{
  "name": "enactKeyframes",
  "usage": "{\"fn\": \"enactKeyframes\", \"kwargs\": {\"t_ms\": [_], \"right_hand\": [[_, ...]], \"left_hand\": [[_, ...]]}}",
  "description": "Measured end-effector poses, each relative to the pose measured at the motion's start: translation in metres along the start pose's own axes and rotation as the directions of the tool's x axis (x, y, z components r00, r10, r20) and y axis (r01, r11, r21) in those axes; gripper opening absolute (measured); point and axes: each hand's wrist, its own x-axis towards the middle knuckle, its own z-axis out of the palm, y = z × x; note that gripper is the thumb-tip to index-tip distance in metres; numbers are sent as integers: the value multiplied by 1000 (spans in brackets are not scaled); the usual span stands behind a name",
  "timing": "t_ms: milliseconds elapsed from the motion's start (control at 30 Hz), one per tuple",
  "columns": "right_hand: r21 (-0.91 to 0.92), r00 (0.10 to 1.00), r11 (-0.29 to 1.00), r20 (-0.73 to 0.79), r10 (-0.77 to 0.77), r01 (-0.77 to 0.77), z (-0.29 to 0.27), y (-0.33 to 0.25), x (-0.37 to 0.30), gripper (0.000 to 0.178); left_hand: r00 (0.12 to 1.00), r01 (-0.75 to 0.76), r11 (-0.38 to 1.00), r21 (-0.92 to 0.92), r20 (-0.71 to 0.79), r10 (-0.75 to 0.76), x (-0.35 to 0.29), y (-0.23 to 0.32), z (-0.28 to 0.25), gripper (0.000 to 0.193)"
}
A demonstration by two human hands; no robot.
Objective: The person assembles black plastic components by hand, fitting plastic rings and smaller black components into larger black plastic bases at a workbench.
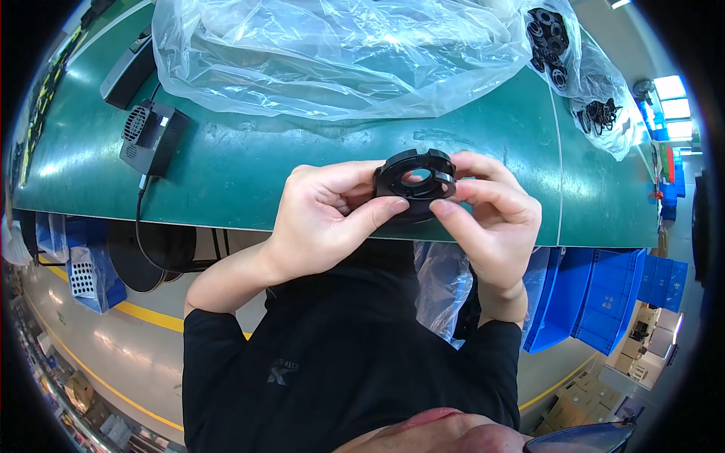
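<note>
Both hands hold one black round plastic part (416, 183) with a central hole, just above the near edge of the green table (249, 174). My left hand (325, 219) grips its left side, thumb along the lower rim. My right hand (491, 215) pinches the right side with thumb and fingers. The part is tilted, its open face turned up toward me.
A big clear plastic bag (332, 53) lies across the far table. A smaller bag with several black ring parts (551, 38) sits at the far right. A black boxy device (151, 136) with a cable rests at the left. Blue crates (604, 302) stand on the floor, right.
</note>
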Motion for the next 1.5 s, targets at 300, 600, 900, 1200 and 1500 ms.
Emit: {"fn": "enactKeyframes", "kwargs": {"t_ms": [300, 600, 900, 1200, 1500], "right_hand": [[-323, 982, 928, 95, -161, 184, 2, -11, 4, 19], [-259, 987, 953, 34, -154, 158, 9, -5, -1, 19], [29, 993, 999, -120, 18, -14, 22, 0, -4, 36], [137, 968, 959, -5, 250, -247, 10, -7, 0, 36], [76, 988, 985, 12, 156, -157, 4, -8, 0, 15]], "left_hand": [[997, -74, 988, 137, 26, 71, -2, -3, -3, 26], [1000, 3, 999, 47, -30, -2, -4, 0, -1, 25], [998, -17, 995, 101, -51, 23, -5, -2, -2, 27], [997, 80, 991, -106, 12, -79, -1, 2, -3, 39], [999, -29, 992, -123, -19, 27, 0, 4, 0, 32]]}}
